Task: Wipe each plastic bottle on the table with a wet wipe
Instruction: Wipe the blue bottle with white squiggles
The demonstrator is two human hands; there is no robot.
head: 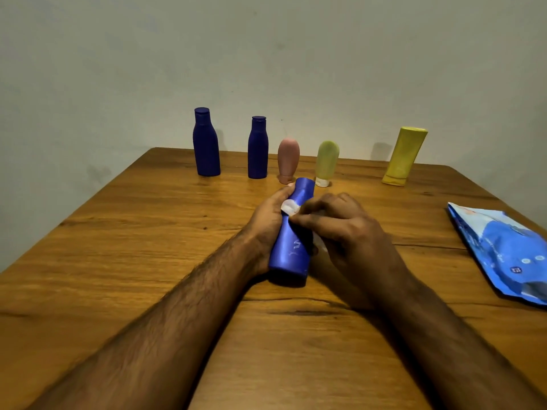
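A blue plastic bottle (291, 250) is held tilted above the middle of the wooden table (133, 232), its cap end pointing away from me. My left hand (268, 223) grips it from the left side. My right hand (346, 232) pinches a white wet wipe (289, 207) against the bottle's narrow upper part. Along the far edge stand two dark blue bottles (206, 143) (257, 148), a pink tube (288, 159), a pale green tube (326, 162) and a leaning yellow bottle (404, 155).
A blue pack of wet wipes (503, 247) lies flat at the table's right edge. A plain wall rises close behind the row of bottles.
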